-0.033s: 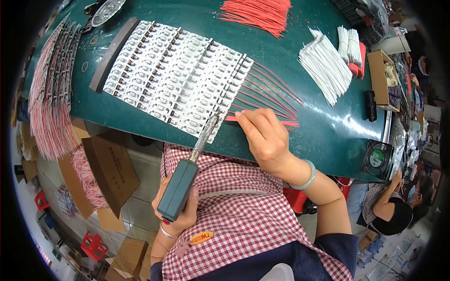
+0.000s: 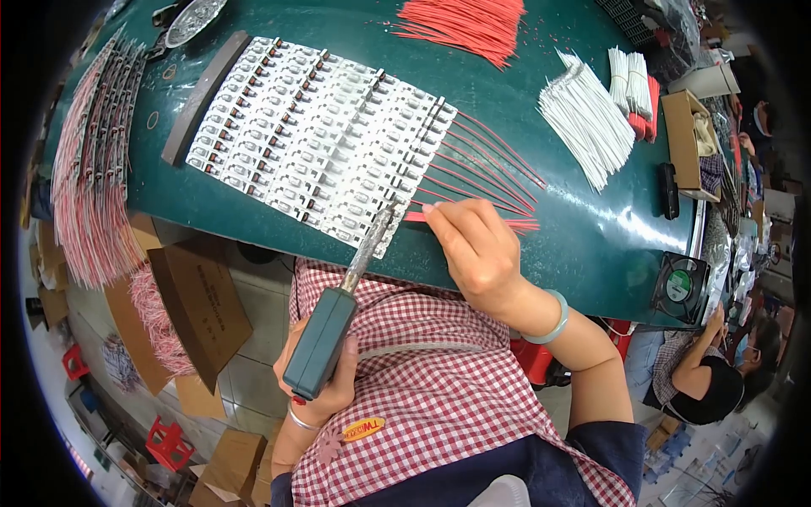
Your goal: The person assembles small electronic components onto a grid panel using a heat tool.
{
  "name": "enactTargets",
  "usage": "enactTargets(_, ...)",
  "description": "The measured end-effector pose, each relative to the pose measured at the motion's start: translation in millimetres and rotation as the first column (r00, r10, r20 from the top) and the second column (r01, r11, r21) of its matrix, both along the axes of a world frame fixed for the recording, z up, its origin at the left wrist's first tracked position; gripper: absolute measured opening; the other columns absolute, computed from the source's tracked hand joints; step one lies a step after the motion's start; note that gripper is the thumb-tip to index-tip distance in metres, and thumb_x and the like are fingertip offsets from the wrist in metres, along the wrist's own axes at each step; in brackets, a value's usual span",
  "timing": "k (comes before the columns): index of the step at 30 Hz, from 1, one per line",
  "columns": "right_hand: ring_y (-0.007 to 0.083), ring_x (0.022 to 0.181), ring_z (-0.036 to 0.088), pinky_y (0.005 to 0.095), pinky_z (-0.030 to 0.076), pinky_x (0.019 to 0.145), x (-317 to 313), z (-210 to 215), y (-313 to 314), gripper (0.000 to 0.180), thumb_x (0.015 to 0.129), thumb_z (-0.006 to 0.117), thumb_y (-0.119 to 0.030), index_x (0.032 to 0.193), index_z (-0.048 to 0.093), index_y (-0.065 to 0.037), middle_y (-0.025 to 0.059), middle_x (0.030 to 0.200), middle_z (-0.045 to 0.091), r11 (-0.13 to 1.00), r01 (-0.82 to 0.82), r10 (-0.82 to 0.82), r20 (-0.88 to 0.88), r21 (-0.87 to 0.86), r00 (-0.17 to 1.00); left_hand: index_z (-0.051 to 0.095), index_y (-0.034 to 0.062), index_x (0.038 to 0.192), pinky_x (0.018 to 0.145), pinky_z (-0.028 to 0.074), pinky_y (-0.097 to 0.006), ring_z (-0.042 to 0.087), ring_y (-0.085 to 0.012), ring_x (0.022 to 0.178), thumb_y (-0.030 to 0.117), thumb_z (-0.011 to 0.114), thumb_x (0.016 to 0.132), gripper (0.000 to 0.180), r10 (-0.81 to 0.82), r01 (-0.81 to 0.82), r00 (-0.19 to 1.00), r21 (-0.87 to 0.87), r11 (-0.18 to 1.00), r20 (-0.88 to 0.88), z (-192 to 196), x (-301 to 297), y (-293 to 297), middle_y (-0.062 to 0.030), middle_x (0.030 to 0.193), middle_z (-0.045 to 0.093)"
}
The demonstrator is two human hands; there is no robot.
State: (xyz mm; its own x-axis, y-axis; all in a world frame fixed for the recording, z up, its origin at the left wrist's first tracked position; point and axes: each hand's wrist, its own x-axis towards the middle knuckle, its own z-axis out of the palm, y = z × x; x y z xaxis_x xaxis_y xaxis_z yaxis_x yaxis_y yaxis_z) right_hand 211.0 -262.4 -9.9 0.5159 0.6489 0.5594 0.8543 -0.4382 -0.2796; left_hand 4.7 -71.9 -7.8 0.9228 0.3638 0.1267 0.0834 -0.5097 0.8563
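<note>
My left hand (image 2: pixel 338 384) is closed around the dark green body of a soldering gun (image 2: pixel 319 345). Its long metal tip points up and away, touching or just over the lower right edge of a white panel (image 2: pixel 321 144). Rows of small components cover that panel on the green table. My right hand (image 2: pixel 480 249) pinches a thin red wire (image 2: pixel 417 203) between thumb and forefinger at the same edge. Several other red wires (image 2: pixel 498 160) fan out to the right from the panel's right side. The joint under the tip is too small to make out.
A grey bar (image 2: pixel 203 101) borders the panel's left side. Red wires (image 2: pixel 473 25) and white wires (image 2: pixel 587 118) lie in piles behind. Wired strips (image 2: pixel 97 160) hang over the left table edge above a cardboard box (image 2: pixel 203 308). A small fan (image 2: pixel 678 286) stands right; another person (image 2: pixel 705 380) sits beyond.
</note>
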Motion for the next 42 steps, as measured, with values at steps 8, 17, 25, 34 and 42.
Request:
enactTargets(8,0.0239,0.078,0.061,0.0322,0.053,0.058,-7,-4,0,0.038,0.071,0.069,0.001,0.108,0.068,0.010,0.0130,0.096,0.067,0.999,-0.030,0.029,-0.034,-0.022,0.999,0.072,-0.0074,0.102,0.072,0.058,-0.036,0.074,-0.0336,0.083,0.001,0.076,0.079,0.024,0.001,-0.001,1.000,-0.003,1.000,0.023,0,1,-1,-0.0211,0.098,0.072)
enactTargets(17,0.0250,0.077,0.064,0.0336,0.055,0.062,-10,-1,5,0.039,0.070,0.069,0.005,0.109,0.069,0.007,0.0132,0.095,0.070,0.999,0.013,-0.016,-0.064,-0.042,0.998,0.073,-0.0063,0.099,0.070,0.058,-0.035,0.073,-0.0312,0.083,0.001,0.076,0.079,0.022,-0.059,0.060,0.997,0.018,0.998,-0.045,8,8,-1,-0.0185,0.097,0.072)
enactTargets(25,0.0246,0.077,0.064,0.0330,0.054,0.061,-11,-1,5,0.038,0.071,0.069,0.003,0.109,0.069,0.008,0.0132,0.095,0.069,0.999,0.021,-0.023,-0.042,-0.047,0.999,0.072,-0.0058,0.096,0.064,0.056,-0.034,0.070,-0.0296,0.074,0.000,0.077,0.078,0.020,-0.085,0.085,0.996,0.057,0.995,0.007,5,9,0,-0.0171,0.090,0.069)
enactTargets(34,0.0254,0.078,0.064,0.0335,0.055,0.061,-11,0,5,0.040,0.069,0.070,0.006,0.109,0.069,0.008,0.0132,0.095,0.069,0.999,0.022,-0.024,-0.062,-0.037,0.998,0.072,-0.0062,0.101,0.071,0.059,-0.037,0.073,-0.0346,0.082,0.002,0.077,0.078,0.025,-0.003,0.002,1.000,0.018,1.000,0.027,-9,-8,1,-0.0211,0.096,0.072)
enactTargets(42,0.0258,0.078,0.064,0.0337,0.055,0.064,-19,-4,4,0.041,0.068,0.071,0.007,0.109,0.069,0.008,0.0138,0.094,0.070,0.999,0.010,-0.009,-0.021,0.033,1.000,0.072,-0.0071,0.102,0.072,0.059,-0.036,0.074,-0.0336,0.083,0.001,0.076,0.079,0.025,0.014,-0.014,1.000,-0.025,1.000,-0.007,-6,-13,-1,-0.0208,0.098,0.072)
